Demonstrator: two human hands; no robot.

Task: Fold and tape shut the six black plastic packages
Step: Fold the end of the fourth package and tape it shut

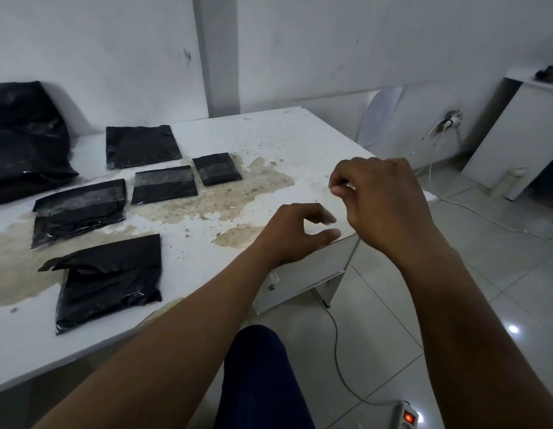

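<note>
Seen from above: a white table (269, 140) with worn, brownish patches, 5 flat black packages lying on its left half. Far package (142, 146) unmarked on top; 3 with pale tape bands: small package (217, 168), middle package (164, 184), long package (78, 212). Near package (108, 280) folded over, flap lifting at its left end, no tape discernible. A sixth package not made out; a big black bag (24, 137) at far left, cut off by the edge, contents hidden.

Left hand (295, 233) above the table's right edge, fingers curled, thumb and forefinger apart, holding nothing visible. Right hand (380, 193) higher, just beside it, fingertips (338, 190) bunched as if pinching; anything pinched too thin or clear to see, so grip cannot be told. Both hands well apart from the packages.

Lower right: power strip (406, 418), red switch lit, partly cut off.
</note>
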